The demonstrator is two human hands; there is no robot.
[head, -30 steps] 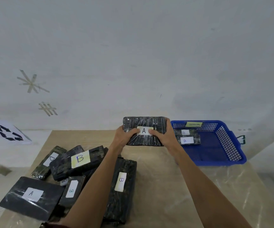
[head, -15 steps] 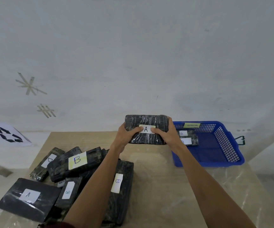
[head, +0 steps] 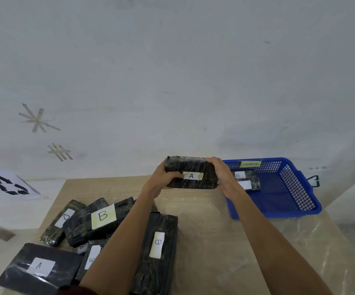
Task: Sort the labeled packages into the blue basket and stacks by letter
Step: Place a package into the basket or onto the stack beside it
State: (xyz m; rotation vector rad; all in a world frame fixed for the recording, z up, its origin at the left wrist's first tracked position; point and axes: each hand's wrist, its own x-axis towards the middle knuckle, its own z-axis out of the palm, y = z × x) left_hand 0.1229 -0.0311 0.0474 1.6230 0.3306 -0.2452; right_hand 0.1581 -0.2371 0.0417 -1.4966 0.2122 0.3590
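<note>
Both hands, left hand (head: 161,180) and right hand (head: 222,176), grip the ends of the package (head: 191,173) marked A, probably to read it, with the blue basket (head: 295,188) just right of the grip.

Plain sorting station in a bare workroom. Identified by: scuffed white wall (head: 172,81) with tape marks (head: 38,119); light wood worktop (head: 215,231); black wrapped packages (head: 157,252) with handwritten letter labels; blue basket (head: 295,188) tagged by a yellow label (head: 250,164); recycling-symbol sheet (head: 8,185) at far left.
</note>
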